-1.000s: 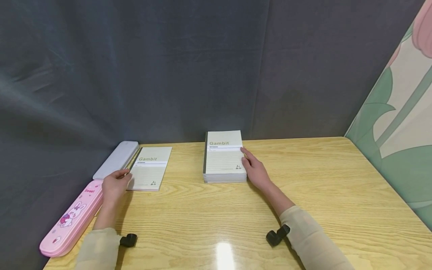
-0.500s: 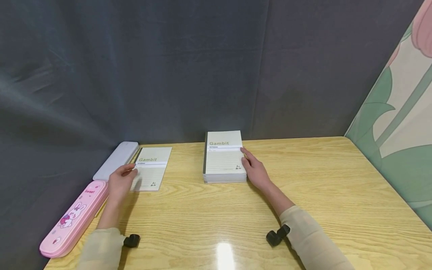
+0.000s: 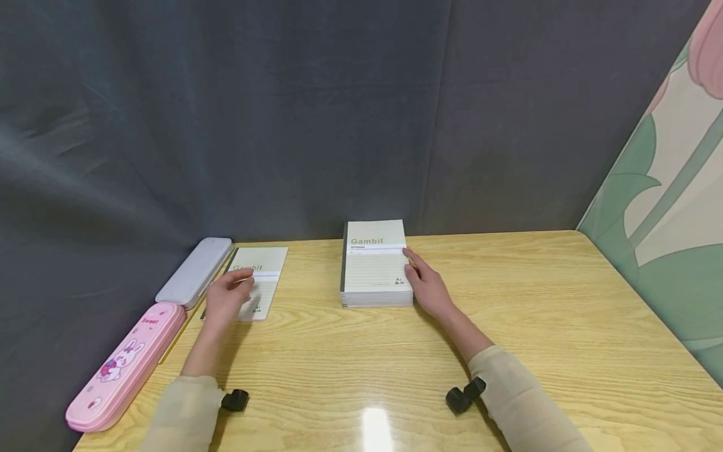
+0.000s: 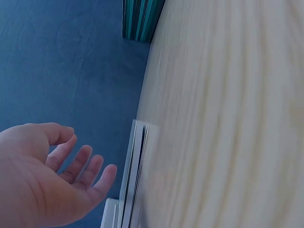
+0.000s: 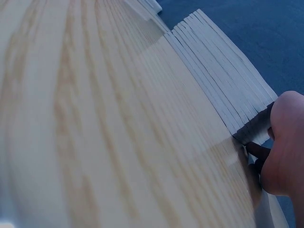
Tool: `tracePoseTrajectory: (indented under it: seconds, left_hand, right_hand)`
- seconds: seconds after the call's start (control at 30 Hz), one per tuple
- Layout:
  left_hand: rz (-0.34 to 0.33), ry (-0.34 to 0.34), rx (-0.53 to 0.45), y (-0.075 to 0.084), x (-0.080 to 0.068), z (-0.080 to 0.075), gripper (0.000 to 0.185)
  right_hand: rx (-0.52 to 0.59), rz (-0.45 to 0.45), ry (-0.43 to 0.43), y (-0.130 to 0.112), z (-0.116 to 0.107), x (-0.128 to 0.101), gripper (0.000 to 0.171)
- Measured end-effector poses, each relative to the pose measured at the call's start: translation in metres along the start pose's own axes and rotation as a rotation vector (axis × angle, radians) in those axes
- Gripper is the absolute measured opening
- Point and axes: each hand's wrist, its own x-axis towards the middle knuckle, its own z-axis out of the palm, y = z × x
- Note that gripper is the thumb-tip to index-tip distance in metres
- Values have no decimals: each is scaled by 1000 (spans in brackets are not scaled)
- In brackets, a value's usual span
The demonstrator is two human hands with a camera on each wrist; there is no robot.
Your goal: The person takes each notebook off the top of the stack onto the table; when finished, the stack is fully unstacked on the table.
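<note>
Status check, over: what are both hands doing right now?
Left hand open over single notebook. Right hand open, against notebook stack edge. Nothing between them.

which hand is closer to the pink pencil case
Left. The left hand lies over the single notebook, just right of the pink case. The right hand is far across the table, touching the notebook stack.

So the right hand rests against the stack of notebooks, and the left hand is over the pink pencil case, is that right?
Not quite. The right hand does rest against the stack of notebooks, but the head view shows the left hand over the single notebook, not the pink pencil case.
</note>
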Motion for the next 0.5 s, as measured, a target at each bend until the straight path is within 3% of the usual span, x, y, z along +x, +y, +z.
tracePoseTrajectory:
  seconds: [0.2,0.5]
  left_hand:
    - [-17,-82,-58,7,-1,15,36]
    - [14,-136,-115,15,3,51,33]
  right_hand:
    - [7,3,-6,0,0,-1,48]
    - [-2,-3,5,-2,-1,0,48]
